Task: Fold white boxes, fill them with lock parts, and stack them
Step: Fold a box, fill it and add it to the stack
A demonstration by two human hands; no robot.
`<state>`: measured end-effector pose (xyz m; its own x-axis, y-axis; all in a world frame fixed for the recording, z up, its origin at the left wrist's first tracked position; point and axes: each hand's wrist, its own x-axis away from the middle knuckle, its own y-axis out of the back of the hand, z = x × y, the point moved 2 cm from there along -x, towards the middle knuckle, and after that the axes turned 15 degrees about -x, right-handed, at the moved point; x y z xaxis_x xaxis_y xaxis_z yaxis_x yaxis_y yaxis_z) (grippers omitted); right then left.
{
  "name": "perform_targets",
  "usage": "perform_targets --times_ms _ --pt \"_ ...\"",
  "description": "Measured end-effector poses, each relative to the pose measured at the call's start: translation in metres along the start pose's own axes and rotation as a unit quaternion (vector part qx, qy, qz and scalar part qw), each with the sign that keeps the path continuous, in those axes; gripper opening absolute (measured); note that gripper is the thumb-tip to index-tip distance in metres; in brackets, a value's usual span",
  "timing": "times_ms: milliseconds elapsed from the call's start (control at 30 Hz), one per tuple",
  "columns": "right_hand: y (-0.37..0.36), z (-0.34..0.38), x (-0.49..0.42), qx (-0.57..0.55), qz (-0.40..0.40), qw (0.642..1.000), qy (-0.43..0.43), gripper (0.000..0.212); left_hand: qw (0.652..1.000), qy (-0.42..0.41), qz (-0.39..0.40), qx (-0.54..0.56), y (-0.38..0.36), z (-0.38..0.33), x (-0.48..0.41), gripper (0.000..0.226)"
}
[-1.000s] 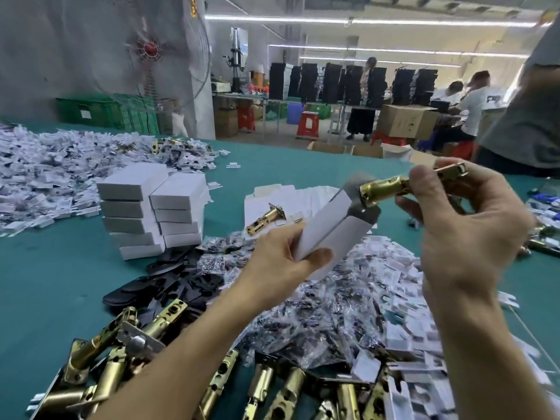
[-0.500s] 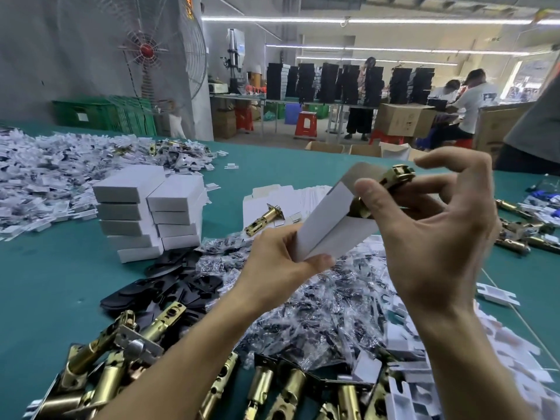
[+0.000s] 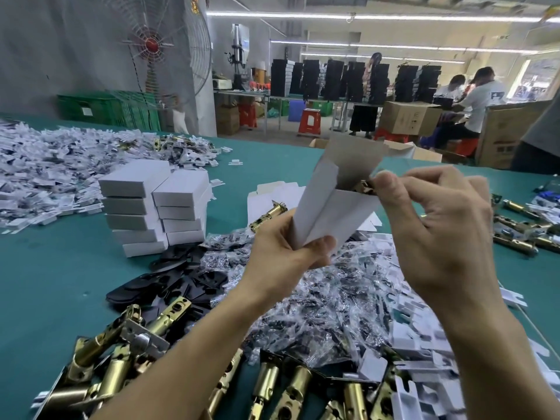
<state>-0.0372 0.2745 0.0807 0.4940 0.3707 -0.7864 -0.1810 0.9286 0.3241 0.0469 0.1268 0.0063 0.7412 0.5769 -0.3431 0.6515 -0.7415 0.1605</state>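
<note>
A large work table (image 3: 60, 283) with a teal cover fills the near part of the room. Behind it on the left is a grey wall (image 3: 75, 40), with a big round fan (image 3: 157, 47) in a wire cage before it and a row of green crates (image 3: 100, 109) lower down. Long light tubes (image 3: 363, 18) run across the ceiling and give white light, and further back a long table (image 3: 272, 97) carries tall stacks of black boxes (image 3: 333, 80), red stools (image 3: 309, 121) and a blue stool (image 3: 295, 110) stand on the pale floor (image 3: 285, 133), and at the right two people in white shirts (image 3: 481, 98) sit near brown cardboard boxes (image 3: 406, 118).
</note>
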Motion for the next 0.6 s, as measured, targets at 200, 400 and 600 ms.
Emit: perform_targets --times_ms 200,400,600 --pt "-0.0007 -0.0004 -0.0006 -0.001 0.156 0.985 -0.078 0.056 1.000 -0.004 0.002 0.007 0.0011 0.0013 -0.0001 0.026" --pt "0.0002 -0.0025 -0.0004 -0.103 0.175 0.976 -0.084 0.040 1.000 -0.017 -0.008 -0.021 0.0016 0.0008 0.0006 0.036" --pt "-0.0047 0.0005 -0.0001 -0.110 0.150 0.979 -0.081 0.036 0.998 -0.012 -0.015 -0.062 0.0012 0.0021 0.0010 0.041"
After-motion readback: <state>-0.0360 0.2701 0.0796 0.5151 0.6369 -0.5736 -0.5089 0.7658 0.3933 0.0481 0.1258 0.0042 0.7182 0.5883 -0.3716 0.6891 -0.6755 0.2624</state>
